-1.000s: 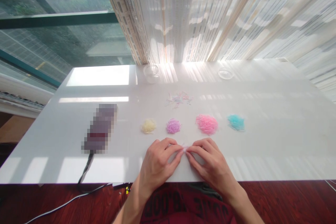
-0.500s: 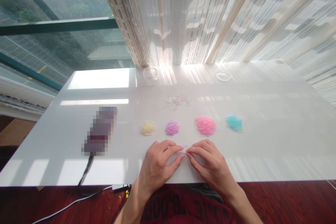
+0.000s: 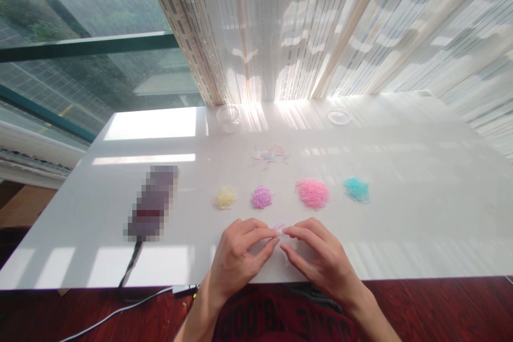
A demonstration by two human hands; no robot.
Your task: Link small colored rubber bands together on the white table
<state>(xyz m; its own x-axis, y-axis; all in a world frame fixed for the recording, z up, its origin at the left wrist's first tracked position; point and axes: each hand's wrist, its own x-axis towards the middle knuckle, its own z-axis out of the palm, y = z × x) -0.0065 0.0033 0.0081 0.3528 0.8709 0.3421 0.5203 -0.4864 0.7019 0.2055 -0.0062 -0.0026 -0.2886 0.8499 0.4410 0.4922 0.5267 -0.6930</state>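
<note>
Close to the table's near edge, my left hand (image 3: 244, 248) has its thumb and forefinger pinched on thin pale pink strips (image 3: 279, 227), which stick up past the fingertips. My right hand (image 3: 316, 248) faces it, thumb and forefinger apart, the forefinger tip beside the strips. Beyond my hands lie small heaps of short thin strips: a yellow heap (image 3: 225, 198), a purple heap (image 3: 262, 197), a larger pink heap (image 3: 312, 193) and a turquoise heap (image 3: 356, 189). Farther off is a loose scatter of mixed-colour strips (image 3: 269, 156).
A clear round container (image 3: 228, 116) and a clear shallow lid or dish (image 3: 339, 116) stand at the back of the white table (image 3: 420, 197). On the left lies a blurred-out dark object (image 3: 153, 203) with a cable (image 3: 131, 265) running over the edge. Curtains (image 3: 272, 32) hang behind.
My right thumb has parted from its forefinger, opening a gap between them. More of the pale pink strips shows between my hands. The view has shifted slightly.
</note>
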